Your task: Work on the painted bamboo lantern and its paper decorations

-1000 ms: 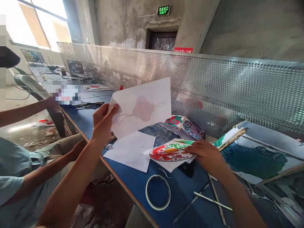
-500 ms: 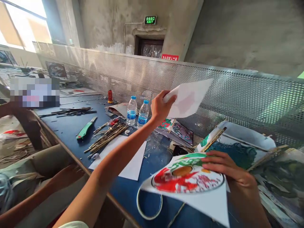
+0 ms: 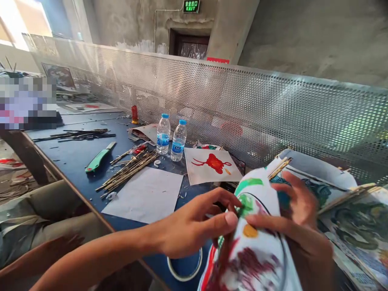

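Observation:
A curled sheet of painted paper, with green, red, orange and purple patches inside a black outline, is raised in front of me. My left hand pinches its left edge between thumb and fingers. On the right side, my right hand holds the same sheet, thumb across the front; its other fingers are blurred and partly behind the paper. Just beyond my hands lies a paper with a red painted figure. A blank white sheet rests left of it, and a pale ring sits below my left wrist.
Two water bottles stand behind the bundle of thin sticks. A green-handled knife lies to the left with its blade exposed. Painted kites are piled at right. A perforated metal screen borders the blue table. Another person's legs show at left.
My left hand has let go of the red-figure paper, now flat near the bottles, and come down to grip the painted sheet. That sheet has turned more upright in my right hand.

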Demonstrator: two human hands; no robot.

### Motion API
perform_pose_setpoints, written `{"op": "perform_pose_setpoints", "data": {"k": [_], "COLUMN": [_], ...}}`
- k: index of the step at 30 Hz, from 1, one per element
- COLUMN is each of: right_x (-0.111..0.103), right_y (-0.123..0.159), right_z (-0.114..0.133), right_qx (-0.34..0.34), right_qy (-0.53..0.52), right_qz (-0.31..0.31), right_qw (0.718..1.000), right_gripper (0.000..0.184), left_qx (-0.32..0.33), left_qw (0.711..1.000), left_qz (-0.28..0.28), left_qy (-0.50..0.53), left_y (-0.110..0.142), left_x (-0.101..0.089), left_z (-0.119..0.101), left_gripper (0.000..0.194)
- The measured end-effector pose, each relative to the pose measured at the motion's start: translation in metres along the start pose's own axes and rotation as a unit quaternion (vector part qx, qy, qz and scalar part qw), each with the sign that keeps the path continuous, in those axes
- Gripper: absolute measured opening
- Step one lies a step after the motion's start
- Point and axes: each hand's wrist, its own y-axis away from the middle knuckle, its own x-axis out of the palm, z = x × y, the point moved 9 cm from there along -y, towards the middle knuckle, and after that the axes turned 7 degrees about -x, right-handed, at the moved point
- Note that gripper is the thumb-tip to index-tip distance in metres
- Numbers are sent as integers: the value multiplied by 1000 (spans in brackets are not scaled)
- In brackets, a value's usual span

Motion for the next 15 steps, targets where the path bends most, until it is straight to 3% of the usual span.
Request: {"op": "perform_pose_setpoints", "data": {"k": [1,4,6,10,13,15], "right_x": [16,43,53,63,68,72], "right_y": [-15,-38,-35,-13,-1,6], "right_z": [15,47,52,51,49,45], "right_qx": [-42,-113,-89,-49,-30,5], "right_qy": [-6,68,126,230,215,180], "right_qz": [36,44,30,38,49,60], "right_qw": [998,990,988,971,975,982], "right_gripper": [31,59,62,43,39,39], "left_qx": [-5,-52,-82,-96,-106,-80], "left_qw": [997,964,938,902,881,884], "left_qz": [-3,-21,-39,-108,-129,-133], "left_qy": [72,262,335,407,442,440], "left_y": [5,13,18,30,36,36], "left_x": [2,-3,-10,-25,-26,-29], "left_z": [-3,10,31,74,95,96], "left_gripper": [53,59,71,78,81,74]}}
